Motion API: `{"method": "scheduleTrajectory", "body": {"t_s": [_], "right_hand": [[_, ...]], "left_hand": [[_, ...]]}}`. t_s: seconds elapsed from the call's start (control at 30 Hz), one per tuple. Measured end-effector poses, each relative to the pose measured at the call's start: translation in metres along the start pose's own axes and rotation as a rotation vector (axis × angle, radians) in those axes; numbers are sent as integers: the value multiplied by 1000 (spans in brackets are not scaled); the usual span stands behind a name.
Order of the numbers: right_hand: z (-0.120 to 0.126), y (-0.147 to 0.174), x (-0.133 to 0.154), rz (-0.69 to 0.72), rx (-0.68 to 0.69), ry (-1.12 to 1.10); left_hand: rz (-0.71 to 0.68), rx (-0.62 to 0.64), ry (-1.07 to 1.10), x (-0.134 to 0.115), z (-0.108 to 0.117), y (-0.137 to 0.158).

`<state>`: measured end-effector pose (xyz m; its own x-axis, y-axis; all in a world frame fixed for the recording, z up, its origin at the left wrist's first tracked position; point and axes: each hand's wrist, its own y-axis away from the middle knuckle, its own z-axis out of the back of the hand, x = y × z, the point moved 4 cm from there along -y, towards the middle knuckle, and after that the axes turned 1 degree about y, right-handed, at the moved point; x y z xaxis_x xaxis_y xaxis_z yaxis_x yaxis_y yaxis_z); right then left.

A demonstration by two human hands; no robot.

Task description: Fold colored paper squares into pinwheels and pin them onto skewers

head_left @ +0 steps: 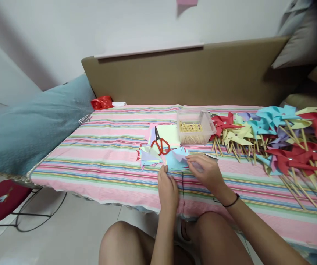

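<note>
My right hand (206, 172) pinches a light purple paper piece (179, 157) that stands tilted over a stack of blue paper (172, 162). Just left of it, my left hand (168, 188) has its fingers bent together at the near edge of the papers; what they hold, if anything, is too small to make out. A fanned pile of cut papers (149, 157) in several colours lies beyond my left fingertips. Scissors (160, 144) with red handles rest on flat pale sheets (170, 133), blades pointing away from me.
A clear plastic box (196, 127) of short wooden sticks stands behind the papers. Many finished paper pinwheels (291, 156) on sticks cover the right side. A red plastic bundle (102, 102) and a white roll (119, 104) lie at the back left. A striped cloth (92, 162) covers the seat.
</note>
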<state>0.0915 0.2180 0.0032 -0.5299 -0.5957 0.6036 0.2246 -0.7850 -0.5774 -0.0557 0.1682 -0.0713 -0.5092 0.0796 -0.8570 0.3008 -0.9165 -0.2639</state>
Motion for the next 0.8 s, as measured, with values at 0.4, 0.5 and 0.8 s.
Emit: {"method": "scheduleTrajectory", "body": {"t_s": [0.4, 0.5, 0.8], "right_hand": [[64, 83, 60, -806, -162, -1188], [72, 107, 73, -842, -210, -1173], [93, 144, 95, -888, -166, -1034]], "left_hand": [[420, 167, 993, -92, 39, 68], [441, 203, 1023, -109, 46, 91], [417, 203, 921, -126, 56, 119]]}}
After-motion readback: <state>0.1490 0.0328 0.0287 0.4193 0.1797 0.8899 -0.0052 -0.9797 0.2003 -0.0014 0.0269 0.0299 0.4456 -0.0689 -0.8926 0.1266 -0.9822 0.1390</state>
